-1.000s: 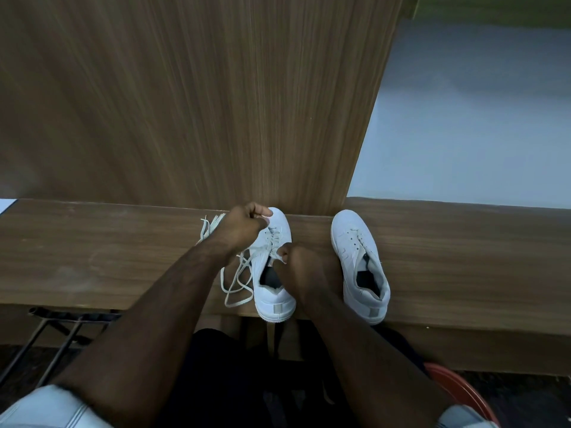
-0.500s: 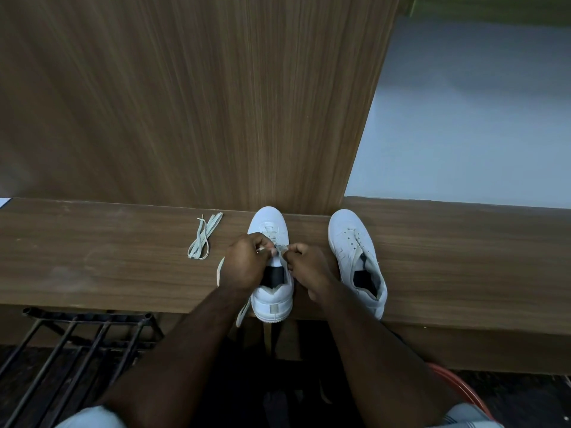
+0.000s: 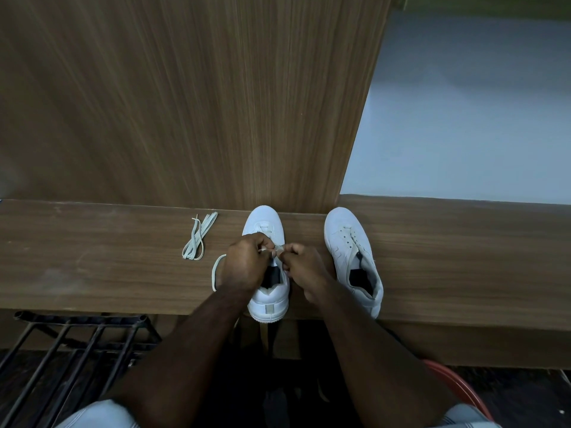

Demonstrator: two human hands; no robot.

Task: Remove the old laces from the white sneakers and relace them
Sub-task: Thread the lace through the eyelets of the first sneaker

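Both hands, left [image 3: 245, 263] and right [image 3: 304, 267], pinching a lace [image 3: 271, 249] over the left sneaker [image 3: 268, 304]; spare lace [image 3: 197, 236] left of it, other sneaker [image 3: 349, 242] right.

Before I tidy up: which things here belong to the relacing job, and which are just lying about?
Job: left hand and right hand pinching a lace; near white sneaker; laceless white sneaker; loose folded lace.
Lying about: black metal rack; red round rim.

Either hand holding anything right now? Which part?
Both hands, left and right, pinch the lace over the left sneaker, near its eyelets. Exact grip point is hidden by fingers.
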